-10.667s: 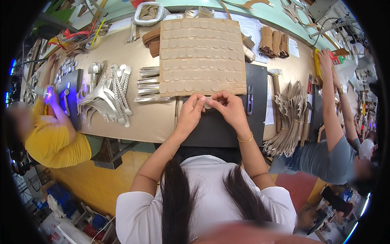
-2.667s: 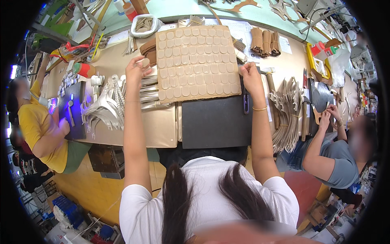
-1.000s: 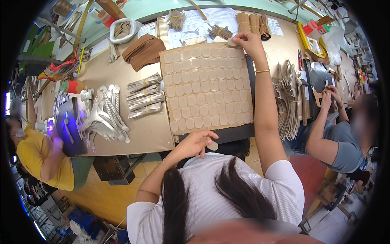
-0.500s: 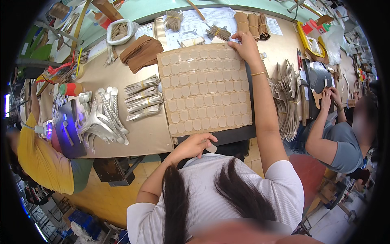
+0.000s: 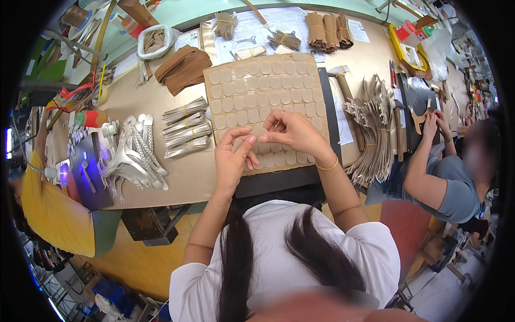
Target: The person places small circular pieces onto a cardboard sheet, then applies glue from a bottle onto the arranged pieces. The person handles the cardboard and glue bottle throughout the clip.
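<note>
A brown board (image 5: 212, 121) lies before me, covered with rows of small beige rounded patches (image 5: 284, 96). Over its lower middle my two hands meet. My left hand (image 5: 234, 155) has thumb and forefinger pinched together, its other fingers curled. From the right, my right hand (image 5: 298, 133) brings its thumb and forefinger to the same spot. Between the fingertips there seems to be one loose beige patch (image 5: 257, 132), hard to set apart from those behind it. Under the board a black slab (image 5: 279, 183) shows along the near and right edges.
Bundled pale strips (image 5: 185, 129) and braided white straps (image 5: 142, 153) lie left of the board, with folded brown leather (image 5: 183, 68) behind. To the right are a hammer (image 5: 346, 83) and a pile of grey straps (image 5: 375, 129). Co-workers sit on both sides.
My right hand has come down from the board's far right corner to its middle. My left hand has risen from the near edge, where it held a loose patch, to meet it.
</note>
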The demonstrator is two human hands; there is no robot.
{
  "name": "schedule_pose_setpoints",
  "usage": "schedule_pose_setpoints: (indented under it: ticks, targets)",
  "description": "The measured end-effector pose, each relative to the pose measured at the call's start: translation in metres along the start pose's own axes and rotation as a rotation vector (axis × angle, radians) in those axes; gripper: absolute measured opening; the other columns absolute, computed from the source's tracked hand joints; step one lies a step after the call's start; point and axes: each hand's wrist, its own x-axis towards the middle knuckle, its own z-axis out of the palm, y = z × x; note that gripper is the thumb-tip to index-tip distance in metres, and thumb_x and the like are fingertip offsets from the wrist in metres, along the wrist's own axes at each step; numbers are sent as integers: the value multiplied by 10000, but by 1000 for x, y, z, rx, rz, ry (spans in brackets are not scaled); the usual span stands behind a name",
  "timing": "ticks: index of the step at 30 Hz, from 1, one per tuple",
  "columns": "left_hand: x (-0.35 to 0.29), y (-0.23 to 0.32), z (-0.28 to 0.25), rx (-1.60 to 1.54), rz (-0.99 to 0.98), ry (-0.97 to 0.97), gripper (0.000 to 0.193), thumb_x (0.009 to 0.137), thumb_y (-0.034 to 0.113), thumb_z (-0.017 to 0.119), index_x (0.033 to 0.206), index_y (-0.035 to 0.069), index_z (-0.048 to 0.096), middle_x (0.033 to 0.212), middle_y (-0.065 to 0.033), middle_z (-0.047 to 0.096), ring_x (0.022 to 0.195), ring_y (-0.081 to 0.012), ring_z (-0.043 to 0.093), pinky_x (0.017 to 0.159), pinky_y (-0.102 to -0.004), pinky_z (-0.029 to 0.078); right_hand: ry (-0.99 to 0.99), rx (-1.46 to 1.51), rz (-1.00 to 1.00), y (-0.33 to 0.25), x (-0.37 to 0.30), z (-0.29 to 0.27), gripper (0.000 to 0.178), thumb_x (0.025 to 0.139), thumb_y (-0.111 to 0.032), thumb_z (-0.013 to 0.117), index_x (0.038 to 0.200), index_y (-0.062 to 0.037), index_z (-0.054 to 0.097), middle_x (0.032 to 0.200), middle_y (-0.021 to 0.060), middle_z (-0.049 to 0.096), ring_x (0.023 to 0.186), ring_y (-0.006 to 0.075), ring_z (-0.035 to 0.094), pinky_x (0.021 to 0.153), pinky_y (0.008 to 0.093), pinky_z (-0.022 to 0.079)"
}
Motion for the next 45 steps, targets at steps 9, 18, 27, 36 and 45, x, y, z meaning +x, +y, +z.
schedule_pose_setpoints:
  ticks: [9,18,27,36,45]
  targets:
    - [-3,-3,11,-195,-131,-7,213,931,156,521,1087,18,474,966,-197,615,489,-139,549,370,-207,394,284,422,-55,14,-3,-31,154,858,-65,622,770,-36,498,1008,148,652,707,72,584,585,189,456]
    - [-7,-6,-13,-468,-224,-151,226,927,156,425,1094,19,490,1064,-223,577,585,-161,521,449,-244,412,488,551,-300,11,44,-95,164,858,-87,548,738,-75,437,792,99,651,608,80,530,537,195,400]
    - [-4,1,-25,-511,-300,-182,307,938,145,480,1210,4,501,1075,-138,560,651,-144,534,511,-231,420,385,133,-159,10,88,-113,217,843,-187,664,959,-5,644,797,27,642,683,90,600,594,210,446]
    - [-1,3,-30,-470,-302,-171,378,862,55,618,1219,5,503,1029,-80,558,644,-93,519,499,-201,399,422,42,-143,15,115,-122,185,833,-82,634,997,2,629,824,65,650,699,121,640,663,235,497]
    - [1,5,-30,-400,-310,-154,311,888,95,568,1179,-2,520,1013,-81,553,617,-94,501,471,-206,374,517,-313,-173,29,120,-129,135,831,-74,577,930,-37,661,892,96,610,796,197,631,722,326,498]
